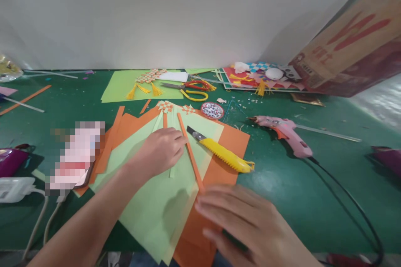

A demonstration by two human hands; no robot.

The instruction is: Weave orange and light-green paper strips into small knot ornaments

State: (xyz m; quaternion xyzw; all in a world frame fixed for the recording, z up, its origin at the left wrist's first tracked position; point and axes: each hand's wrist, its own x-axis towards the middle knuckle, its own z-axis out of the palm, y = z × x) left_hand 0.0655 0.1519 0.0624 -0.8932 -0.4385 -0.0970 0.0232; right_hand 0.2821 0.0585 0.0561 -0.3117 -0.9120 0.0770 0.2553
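My left hand [164,148] is closed over a light green paper sheet [156,212], its fingertips on a narrow orange paper strip [192,158]. That strip runs slanting across the sheet towards me. At its near end lies my right hand [247,221], fingers stretched out and somewhat blurred, the tips hiding the strip's end. Orange paper [236,139] lies under the green sheet. A yellow utility knife [225,154] with its blade out rests right of the strip. Beyond my left hand, a small orange-and-white woven paper piece [166,107] has loose strips hanging from it.
A pink glue gun [285,131] with a black cord lies at right. Scissors [188,88], a dish of sequins [212,110] and tasselled weaving [150,76] are at the back. A phone [78,158] and white charger [15,189] sit left; a paper bag [351,41] stands far right.
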